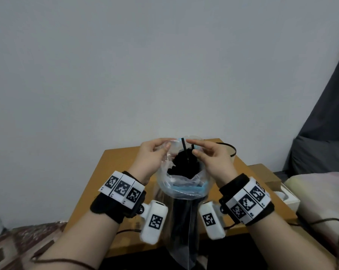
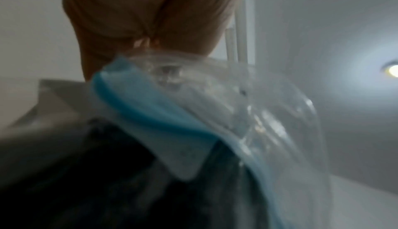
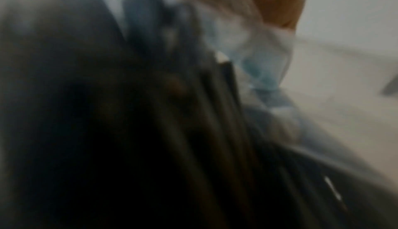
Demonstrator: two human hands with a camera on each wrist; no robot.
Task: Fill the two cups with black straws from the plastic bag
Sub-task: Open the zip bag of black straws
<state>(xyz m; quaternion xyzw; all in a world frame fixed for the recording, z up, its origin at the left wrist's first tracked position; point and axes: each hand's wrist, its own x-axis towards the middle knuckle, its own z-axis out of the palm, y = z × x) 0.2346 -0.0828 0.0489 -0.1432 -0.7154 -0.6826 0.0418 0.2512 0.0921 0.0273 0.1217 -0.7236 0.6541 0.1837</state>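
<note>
A pale wall (image 1: 125,65) fills the upper part of the head view. Below it stands a wooden counter (image 1: 114,172), and the person's two forearms reach in over its near edge, each with a black wrist band carrying square coded markers. A dark-rimmed clear cup (image 1: 230,151) sits at the counter's far right corner, partly hidden behind the right hand (image 1: 213,158). To the right of the counter lie a white box (image 1: 281,193) and dark fabric (image 1: 320,133).

A clear plastic bag (image 1: 182,191) with a blue strip at its mouth is held upright between the hands, above the counter's front edge; it hangs down past that edge. Black straws (image 1: 184,164) pack it, their ends showing in the open mouth. The left hand (image 1: 153,154) pinches the bag's rim on the left side, fingers curled on the film. The right hand's thumb and forefinger close on one straw (image 1: 185,151) that stands higher than the rest. The right wrist view is too blurred to add detail.
</note>
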